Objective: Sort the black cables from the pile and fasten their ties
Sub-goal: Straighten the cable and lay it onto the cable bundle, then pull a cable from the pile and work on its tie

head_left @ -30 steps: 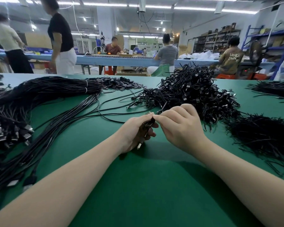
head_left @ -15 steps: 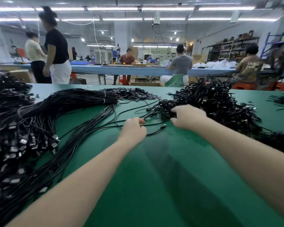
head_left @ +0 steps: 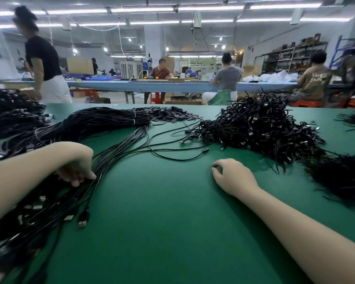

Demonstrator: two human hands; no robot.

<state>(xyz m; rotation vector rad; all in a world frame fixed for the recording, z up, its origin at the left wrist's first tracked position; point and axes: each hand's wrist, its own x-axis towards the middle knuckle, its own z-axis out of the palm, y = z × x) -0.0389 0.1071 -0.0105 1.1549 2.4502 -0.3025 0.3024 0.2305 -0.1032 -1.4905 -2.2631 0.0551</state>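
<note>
A long bundle of straight black cables sweeps from the table's back centre down to the near left, USB plugs at its near end. My left hand lies on this bundle, its fingers curled down around a few strands; the thumb is hidden. My right hand rests on the green table with fingers loosely curled and nothing in it. A heap of coiled, tied black cables lies beyond my right hand. One loose cable curves between the bundle and the heap.
A mound of thin black ties lies at the right edge. Small flat black pieces sit at the back centre, more cables at the far left. Beyond the table, a person stands and others sit at a blue bench.
Both hands pulled back from the heap of tied cables. My left hand swung left onto the long bundle. My right hand drew back to the bare table, empty.
</note>
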